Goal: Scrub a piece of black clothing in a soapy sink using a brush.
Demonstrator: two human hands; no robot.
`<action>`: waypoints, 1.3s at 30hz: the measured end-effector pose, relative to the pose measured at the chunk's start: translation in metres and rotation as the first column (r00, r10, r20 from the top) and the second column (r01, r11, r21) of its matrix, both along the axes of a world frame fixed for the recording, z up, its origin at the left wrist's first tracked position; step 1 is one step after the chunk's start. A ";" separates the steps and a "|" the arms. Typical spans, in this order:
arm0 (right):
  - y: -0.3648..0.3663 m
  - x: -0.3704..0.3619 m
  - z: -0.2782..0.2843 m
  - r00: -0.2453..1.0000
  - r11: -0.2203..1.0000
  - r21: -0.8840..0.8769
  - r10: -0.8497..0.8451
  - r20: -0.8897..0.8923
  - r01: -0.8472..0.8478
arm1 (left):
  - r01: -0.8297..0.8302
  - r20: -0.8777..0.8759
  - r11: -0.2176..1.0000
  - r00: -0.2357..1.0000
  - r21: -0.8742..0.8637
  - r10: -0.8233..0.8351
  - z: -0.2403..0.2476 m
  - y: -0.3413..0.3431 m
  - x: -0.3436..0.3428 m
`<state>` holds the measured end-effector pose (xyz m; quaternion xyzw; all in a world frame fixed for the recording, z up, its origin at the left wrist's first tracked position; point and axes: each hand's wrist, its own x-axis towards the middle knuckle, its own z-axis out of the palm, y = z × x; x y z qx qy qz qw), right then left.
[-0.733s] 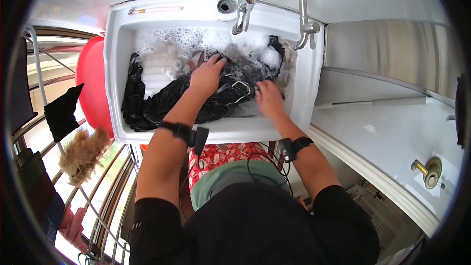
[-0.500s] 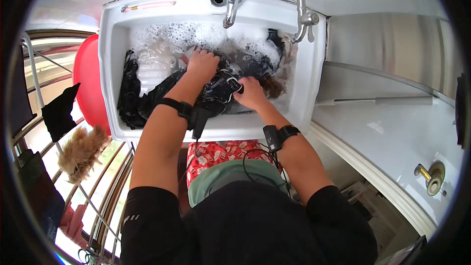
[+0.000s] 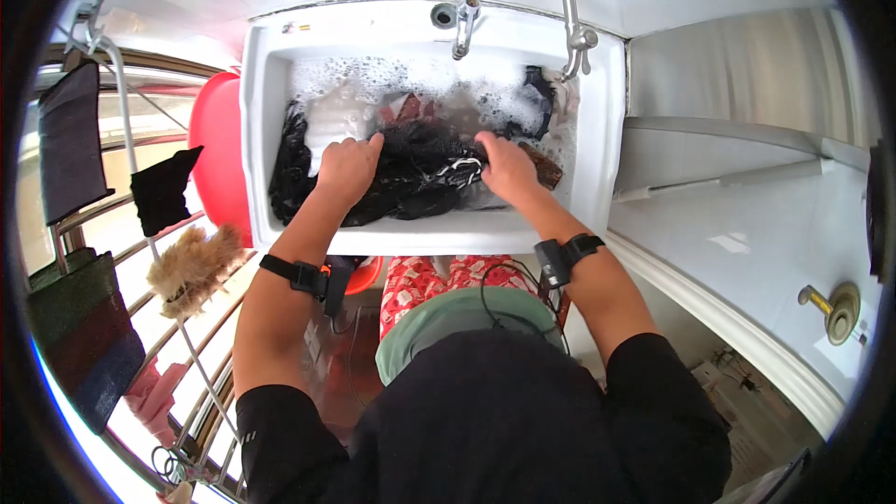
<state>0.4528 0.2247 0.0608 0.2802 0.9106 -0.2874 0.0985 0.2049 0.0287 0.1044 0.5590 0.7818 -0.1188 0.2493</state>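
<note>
A wet black garment with a white drawstring (image 3: 411, 189) stretches across the soapy water between my hands. My left hand (image 3: 350, 171) is closed on its left part, thumb toward the middle. At its right side my right hand (image 3: 511, 168) grips the cloth just beside the white cord. The white sink (image 3: 597, 215) holds them all, with foam (image 3: 373, 73) along the far side. Other soaked pieces lie around: a white one (image 3: 329, 126), a reddish one (image 3: 407, 109), a brown one (image 3: 544, 166) and more black cloth (image 3: 291, 168) at the left.
Two metal taps (image 3: 464, 14) (image 3: 573, 33) reach over the sink's back edge. A red basin (image 3: 215, 149) stands against its left side. Further left, cloths (image 3: 164, 189) and a fluffy duster (image 3: 189, 271) hang by the railing. A white counter (image 3: 719, 224) lies to the right.
Both hands have drawn nearer to me and farther apart, the left going left and the right going right. The black garment is now spread between them, and the reddish cloth shows more.
</note>
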 end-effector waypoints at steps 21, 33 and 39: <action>0.024 0.012 0.296 0.865 0.914 0.378 0.304 -0.399 -0.147 | 0.285 -0.260 0.665 0.956 0.690 -0.139 0.224 -0.037 -0.060; 0.030 0.023 0.288 0.931 0.914 0.357 0.285 -0.228 -0.192 | -0.246 0.262 0.376 0.965 0.893 0.008 0.266 -0.018 -0.066; 0.036 0.021 0.319 0.940 0.964 0.260 0.146 -0.310 -0.064 | -0.434 0.496 0.430 0.868 0.792 -0.037 0.294 -0.019 -0.077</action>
